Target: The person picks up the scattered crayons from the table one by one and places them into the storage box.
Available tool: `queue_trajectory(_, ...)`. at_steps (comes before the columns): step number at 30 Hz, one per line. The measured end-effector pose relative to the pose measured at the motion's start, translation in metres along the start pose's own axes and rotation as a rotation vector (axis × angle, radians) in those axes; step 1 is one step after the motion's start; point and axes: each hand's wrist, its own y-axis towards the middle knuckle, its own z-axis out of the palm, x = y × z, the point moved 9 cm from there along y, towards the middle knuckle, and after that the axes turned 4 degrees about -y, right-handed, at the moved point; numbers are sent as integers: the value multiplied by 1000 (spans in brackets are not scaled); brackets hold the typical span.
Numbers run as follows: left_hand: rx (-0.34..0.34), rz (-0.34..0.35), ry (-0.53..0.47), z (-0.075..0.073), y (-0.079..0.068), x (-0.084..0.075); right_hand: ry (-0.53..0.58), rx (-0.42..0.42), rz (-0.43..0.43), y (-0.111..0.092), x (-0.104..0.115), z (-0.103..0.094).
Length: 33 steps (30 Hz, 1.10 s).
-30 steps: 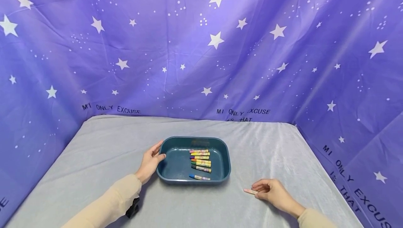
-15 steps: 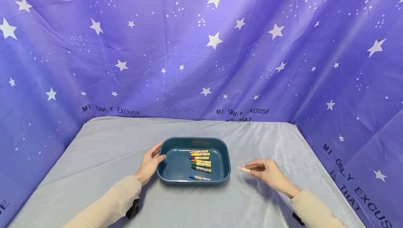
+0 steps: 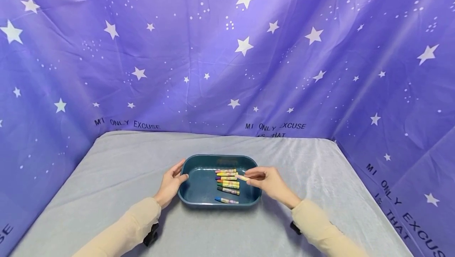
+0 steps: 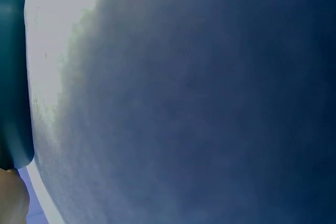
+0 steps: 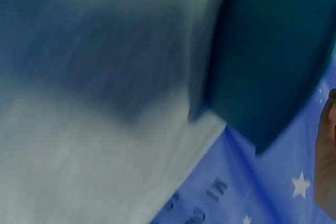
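A dark teal tray (image 3: 199, 201) stands on the grey cloth, its side also showing in the left wrist view. My left hand (image 3: 168, 186) grips its left end, thumb over the rim and fingers along the outside. Over the tray's right end, my right hand (image 3: 271, 184) pinches a pale pink crayon (image 3: 242, 177) between thumb and fingertips, its tip pointing left. Below it in the tray lie several crayons in a rough column, among them a yellow crayon (image 3: 226, 174), a black crayon (image 3: 228, 190) and, set apart nearest me, a blue crayon (image 3: 226, 200).
The grey cloth (image 3: 117, 162) covers the table around the tray. Purple star-printed curtains (image 3: 213, 51) hang along the back and both sides. A black wrist strap (image 3: 151, 234) shows under the left sleeve.
My right hand has carried the pale pink crayon from the cloth at the right, up and leftward, to over the tray. My left hand and the tray have stayed in place.
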Motion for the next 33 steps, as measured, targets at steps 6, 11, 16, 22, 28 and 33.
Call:
queue_trajectory(6,11,7,-17,4,1,-2,29,23,-28,11,1,31)
queue_trajectory(11,14,8,-18,6,1,-1,-69,48,-59,13,0,52)
queue_trajectory(16,4,8,-14,6,1,0,-156,45,-75,12,0,57)
queue_trajectory(22,5,8,-11,6,2,-1,-131,38,-72,11,1,55)
queue_trajectory(28,1,11,-10,4,2,-1,-71,35,-52,12,-2,55)
queue_trajectory(33,14,4,0,2,2,-1,-48,6,-23,11,2,51)
